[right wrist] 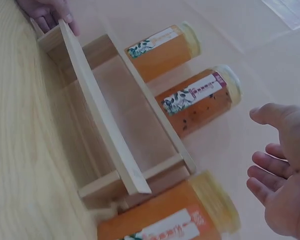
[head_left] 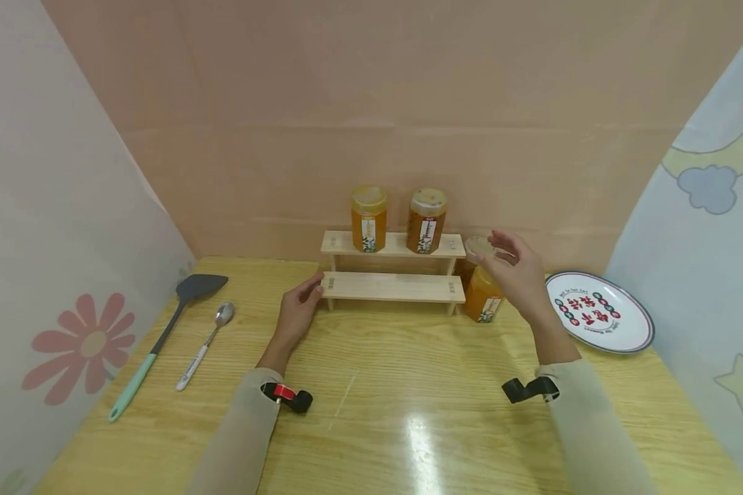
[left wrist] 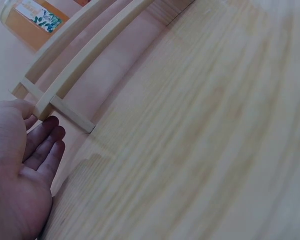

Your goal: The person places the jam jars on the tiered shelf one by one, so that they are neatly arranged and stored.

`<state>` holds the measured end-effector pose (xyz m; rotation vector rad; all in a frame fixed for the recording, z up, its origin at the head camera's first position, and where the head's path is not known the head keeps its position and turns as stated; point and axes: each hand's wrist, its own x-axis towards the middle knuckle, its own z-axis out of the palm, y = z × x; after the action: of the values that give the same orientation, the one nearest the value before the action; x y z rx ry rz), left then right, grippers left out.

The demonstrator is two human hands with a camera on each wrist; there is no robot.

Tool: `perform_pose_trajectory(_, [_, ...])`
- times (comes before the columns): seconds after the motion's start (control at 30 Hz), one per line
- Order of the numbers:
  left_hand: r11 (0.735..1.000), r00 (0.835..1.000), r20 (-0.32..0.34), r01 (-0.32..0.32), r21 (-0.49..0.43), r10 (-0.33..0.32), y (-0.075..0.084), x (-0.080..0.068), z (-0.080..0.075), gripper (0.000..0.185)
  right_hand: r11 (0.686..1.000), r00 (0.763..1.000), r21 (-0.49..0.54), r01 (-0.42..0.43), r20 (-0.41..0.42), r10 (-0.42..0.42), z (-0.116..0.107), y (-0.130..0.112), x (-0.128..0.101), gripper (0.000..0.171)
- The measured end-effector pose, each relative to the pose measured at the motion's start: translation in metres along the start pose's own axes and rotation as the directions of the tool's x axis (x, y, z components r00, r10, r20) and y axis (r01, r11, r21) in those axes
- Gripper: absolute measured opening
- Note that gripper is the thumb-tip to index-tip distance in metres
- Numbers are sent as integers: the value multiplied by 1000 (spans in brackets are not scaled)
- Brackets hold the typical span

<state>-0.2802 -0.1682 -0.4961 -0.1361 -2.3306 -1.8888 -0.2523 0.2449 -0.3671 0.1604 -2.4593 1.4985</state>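
A two-tier wooden rack (head_left: 393,285) stands at the back of the table. Two amber jars (head_left: 368,218) (head_left: 426,221) sit on its upper tier. A third amber jar (head_left: 484,294) stands on the table against the rack's right end. My right hand (head_left: 512,269) hovers open beside this jar's lid; in the right wrist view the right hand (right wrist: 282,192) is spread, with a gap to the jar (right wrist: 175,220). My left hand (head_left: 298,308) touches the left end of the lower tier with relaxed fingers (left wrist: 44,145), also seen against the rack (left wrist: 84,55).
A white plate (head_left: 600,313) with red print lies at the right. On the left of the wooden table lie a black spatula (head_left: 167,330) with a mint handle and a spoon (head_left: 206,344). Screens enclose the left, back and right sides.
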Motion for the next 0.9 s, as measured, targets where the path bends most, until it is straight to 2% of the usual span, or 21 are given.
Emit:
perform_pose_trajectory(0.13, [1000, 1000, 12, 1, 17, -1, 5, -1, 1, 41, 1000, 999, -29, -1, -39, 0, -8, 11, -12, 65])
perform_pose_trajectory(0.37, [998, 999, 35, 6, 56, -8, 39, -15, 0, 41, 997, 998, -51, -65, 10, 65, -13, 37, -16, 77])
perform_pose_trajectory(0.6, [999, 1000, 13, -18, 31, 18, 1, -1, 2, 41, 990, 989, -74, -122, 72, 127, -15, 54, -21, 85])
perform_pose_trajectory(0.9, [1000, 1000, -8, -6, 24, 6, -1, -2, 1, 41, 991, 984, -55, -119, 127, 125, -16, 61, -22, 89])
